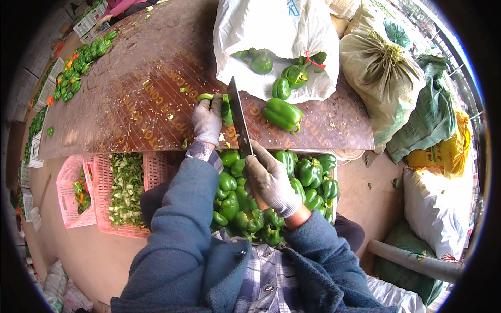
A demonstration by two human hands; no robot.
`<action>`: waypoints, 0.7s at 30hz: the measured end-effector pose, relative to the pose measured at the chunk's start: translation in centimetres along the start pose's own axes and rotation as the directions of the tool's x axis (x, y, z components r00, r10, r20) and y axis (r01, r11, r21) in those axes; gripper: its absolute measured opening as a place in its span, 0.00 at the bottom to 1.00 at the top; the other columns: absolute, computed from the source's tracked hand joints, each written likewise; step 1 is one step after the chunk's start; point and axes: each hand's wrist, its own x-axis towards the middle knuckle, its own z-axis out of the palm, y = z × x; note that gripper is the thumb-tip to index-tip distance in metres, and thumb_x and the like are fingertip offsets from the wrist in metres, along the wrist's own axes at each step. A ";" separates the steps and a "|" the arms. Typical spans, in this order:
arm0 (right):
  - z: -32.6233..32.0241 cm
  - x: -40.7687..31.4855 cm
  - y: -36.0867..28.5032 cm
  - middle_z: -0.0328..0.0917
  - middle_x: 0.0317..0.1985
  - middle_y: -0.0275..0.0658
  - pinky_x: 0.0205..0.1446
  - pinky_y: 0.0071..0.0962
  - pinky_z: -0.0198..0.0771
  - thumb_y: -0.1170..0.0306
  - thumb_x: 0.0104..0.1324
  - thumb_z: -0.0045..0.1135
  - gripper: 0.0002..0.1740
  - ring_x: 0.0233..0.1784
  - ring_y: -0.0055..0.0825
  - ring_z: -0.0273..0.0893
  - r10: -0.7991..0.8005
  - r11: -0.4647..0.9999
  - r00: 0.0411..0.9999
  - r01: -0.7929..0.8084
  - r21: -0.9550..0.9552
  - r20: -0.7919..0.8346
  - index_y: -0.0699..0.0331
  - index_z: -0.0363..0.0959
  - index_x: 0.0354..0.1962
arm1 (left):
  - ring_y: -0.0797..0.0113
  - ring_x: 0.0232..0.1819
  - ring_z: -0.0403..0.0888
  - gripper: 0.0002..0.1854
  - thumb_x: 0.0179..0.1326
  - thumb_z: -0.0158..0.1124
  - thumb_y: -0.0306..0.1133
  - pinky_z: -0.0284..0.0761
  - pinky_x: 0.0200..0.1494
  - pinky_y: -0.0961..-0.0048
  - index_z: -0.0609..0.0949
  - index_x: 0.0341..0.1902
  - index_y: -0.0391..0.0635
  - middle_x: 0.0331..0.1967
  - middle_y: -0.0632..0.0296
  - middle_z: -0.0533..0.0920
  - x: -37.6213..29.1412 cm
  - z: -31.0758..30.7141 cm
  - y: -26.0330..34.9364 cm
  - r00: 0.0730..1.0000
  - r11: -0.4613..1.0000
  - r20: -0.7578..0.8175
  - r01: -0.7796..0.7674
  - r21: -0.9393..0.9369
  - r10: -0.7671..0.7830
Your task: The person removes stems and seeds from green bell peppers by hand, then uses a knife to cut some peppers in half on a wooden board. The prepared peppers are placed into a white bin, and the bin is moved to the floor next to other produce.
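My left hand (208,119), in a pale glove, holds a green bell pepper (226,110) on the brown board tabletop (156,90); a green stem shows by its fingertips. My right hand (272,182), gloved too, grips the wooden handle of a broad-bladed knife (240,117). The blade points away from me, close against the pepper's right side, hiding part of it. A whole green pepper (282,115) lies to the right of the blade. Behind it, an open white sack (274,35) has several peppers in its mouth. Many green peppers (311,173) fill a container beneath my forearms.
Pink plastic crates (101,195) with pepper scraps and mixed peppers stand on the floor at left. Green and orange peppers (74,70) lie along the table's far left edge. Stuffed sacks (381,78) crowd the right side, above a pale pole (415,260). Another person's pink sleeve (121,6) shows top left.
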 end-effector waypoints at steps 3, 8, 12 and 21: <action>0.3 0.5 -0.1 0.73 0.29 0.32 0.23 0.20 0.70 0.64 0.78 0.47 0.27 0.21 0.18 0.71 -0.001 1.000 1.000 0.001 -0.010 0.000 0.61 0.60 0.72 | 0.58 0.30 0.83 0.23 0.68 0.65 0.52 0.77 0.39 0.62 0.85 0.38 0.40 0.30 0.51 0.85 0.1 0.1 -0.8 0.999 0.998 -0.009 -0.030 0.047 0.031; 0.3 3.0 -0.4 0.76 0.30 0.35 0.29 0.24 0.71 0.65 0.76 0.48 0.21 0.26 0.22 0.73 -0.101 0.956 0.995 0.091 -0.278 -0.021 0.66 0.70 0.62 | 0.51 0.38 0.85 0.24 0.69 0.63 0.52 0.78 0.45 0.59 0.85 0.41 0.40 0.36 0.46 0.85 -0.2 0.2 -1.3 0.998 0.994 -0.015 -0.054 0.097 0.056; 0.5 6.9 0.0 0.83 0.36 0.51 0.47 0.36 0.75 0.65 0.74 0.50 0.20 0.39 0.38 0.81 -0.068 0.911 0.998 0.058 -0.407 -0.011 0.68 0.73 0.58 | 0.54 0.38 0.84 0.23 0.68 0.65 0.51 0.77 0.46 0.63 0.85 0.42 0.38 0.39 0.47 0.84 -1.1 0.1 -0.4 0.999 0.999 -0.048 -0.011 0.053 0.013; 0.8 12.1 3.6 0.83 0.35 0.49 0.35 0.34 0.76 0.65 0.74 0.51 0.25 0.27 0.32 0.81 0.029 0.892 0.999 -0.044 -0.450 -0.040 0.67 0.68 0.65 | 0.61 0.48 0.83 0.29 0.66 0.62 0.61 0.84 0.43 0.59 0.80 0.55 0.48 0.47 0.60 0.84 3.3 -3.5 -2.7 0.880 0.705 0.108 0.440 -0.557 -0.463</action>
